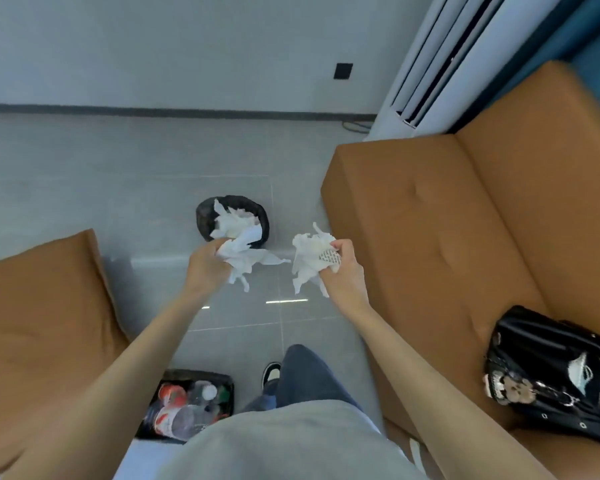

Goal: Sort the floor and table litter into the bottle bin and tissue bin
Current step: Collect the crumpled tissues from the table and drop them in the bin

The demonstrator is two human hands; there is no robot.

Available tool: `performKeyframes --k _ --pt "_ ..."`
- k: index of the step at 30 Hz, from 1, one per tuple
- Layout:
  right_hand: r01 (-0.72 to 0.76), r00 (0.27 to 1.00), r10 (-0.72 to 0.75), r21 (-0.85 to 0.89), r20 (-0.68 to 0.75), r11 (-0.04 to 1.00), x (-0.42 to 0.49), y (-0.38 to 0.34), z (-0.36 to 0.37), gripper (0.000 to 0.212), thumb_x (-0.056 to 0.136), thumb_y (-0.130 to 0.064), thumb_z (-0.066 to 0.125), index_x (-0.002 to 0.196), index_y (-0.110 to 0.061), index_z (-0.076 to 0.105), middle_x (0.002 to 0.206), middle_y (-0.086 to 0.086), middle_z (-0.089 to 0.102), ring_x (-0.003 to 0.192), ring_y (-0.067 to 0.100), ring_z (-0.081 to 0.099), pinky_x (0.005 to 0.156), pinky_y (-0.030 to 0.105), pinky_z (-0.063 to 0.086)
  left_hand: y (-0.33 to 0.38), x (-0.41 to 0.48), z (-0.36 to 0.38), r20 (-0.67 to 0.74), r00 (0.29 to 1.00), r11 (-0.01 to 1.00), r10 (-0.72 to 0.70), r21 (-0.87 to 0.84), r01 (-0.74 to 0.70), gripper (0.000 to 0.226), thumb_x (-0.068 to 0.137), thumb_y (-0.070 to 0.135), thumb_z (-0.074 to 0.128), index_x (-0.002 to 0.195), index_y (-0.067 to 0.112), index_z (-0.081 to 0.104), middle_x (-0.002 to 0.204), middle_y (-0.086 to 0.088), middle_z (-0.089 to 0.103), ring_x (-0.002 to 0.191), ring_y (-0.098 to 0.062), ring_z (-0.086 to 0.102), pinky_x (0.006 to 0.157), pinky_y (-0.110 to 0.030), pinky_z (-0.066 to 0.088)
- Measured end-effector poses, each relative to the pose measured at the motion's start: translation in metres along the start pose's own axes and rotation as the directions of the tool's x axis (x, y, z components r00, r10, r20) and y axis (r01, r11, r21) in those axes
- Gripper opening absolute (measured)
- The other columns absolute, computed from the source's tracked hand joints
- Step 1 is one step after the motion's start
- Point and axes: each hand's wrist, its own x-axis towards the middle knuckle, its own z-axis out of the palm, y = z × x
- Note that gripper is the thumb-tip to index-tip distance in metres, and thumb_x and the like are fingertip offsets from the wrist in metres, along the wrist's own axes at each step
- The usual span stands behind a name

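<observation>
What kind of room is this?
Probably a lounge or sitting room: a brown sofa on the right, another brown seat on the left, and a tall air conditioner by the wall.

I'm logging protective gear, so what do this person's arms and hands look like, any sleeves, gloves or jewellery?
The left arm and right arm are bare along all that shows, no sleeve in view. The left hand and right hand wear no gloves; neither wrist has a watch or bracelet. Rings are too blurred to tell.

2 crumpled white tissue wads held mid-air; round black tissue bin heaped; rectangular bottle bin apparently full.
</observation>
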Motion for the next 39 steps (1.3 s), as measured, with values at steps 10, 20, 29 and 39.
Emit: performKeyframes --k 10,20,29,39 --pt "0.054 0.97 -0.026 -0.112 0.242 0.992 0.202 -0.051 0.09 0.027 0.09 -0.011 0.057 0.114 -0.012 0.045 0.098 -0.005 0.059 0.081 0.014 0.054 0.057 0.011 0.036 -0.013 0.163 -0.045 -0.078 0.988 0.991 -0.132 -0.008 0.131 0.013 0.071 0.01 0.06 0.076 0.021 0.063 0.072 0.0 0.064 0.065 -0.014 0.053 0.059 -0.026 0.042" --pt "0.058 0.903 0.075 -0.294 0.423 0.954 0.353 -0.093 0.168 0.035 0.088 0.001 0.049 0.121 -0.009 0.043 0.104 -0.005 0.049 0.088 0.015 0.047 0.061 0.018 0.029 -0.022 0.317 -0.061 -0.132 0.945 0.954 -0.299 -0.021 0.299 0.015 0.08 0.003 0.056 0.089 0.009 0.067 0.081 -0.005 0.063 0.072 -0.019 0.052 0.056 -0.022 0.04" --pt "-0.051 0.894 0.206 -0.366 0.399 0.929 0.427 -0.034 0.246 0.037 0.088 -0.001 0.049 0.122 -0.014 0.041 0.118 0.002 0.053 0.093 0.022 0.052 0.072 0.029 0.039 -0.088 0.419 -0.028 -0.036 0.959 0.955 -0.283 0.084 0.285 0.032 0.08 -0.007 0.048 0.097 0.012 0.068 0.083 -0.005 0.063 0.075 -0.019 0.054 0.059 -0.017 0.035" --pt "-0.071 0.893 0.229 -0.381 0.388 0.922 0.478 0.08 0.327 0.037 0.089 -0.002 0.052 0.122 -0.012 0.041 0.114 -0.003 0.051 0.091 0.015 0.048 0.063 0.017 0.03 -0.198 0.505 0.047 0.005 0.955 0.948 -0.297 0.123 0.294 0.042 0.075 -0.009 0.047 0.104 0.012 0.068 0.075 0.003 0.057 0.073 -0.021 0.056 0.049 -0.011 0.032"
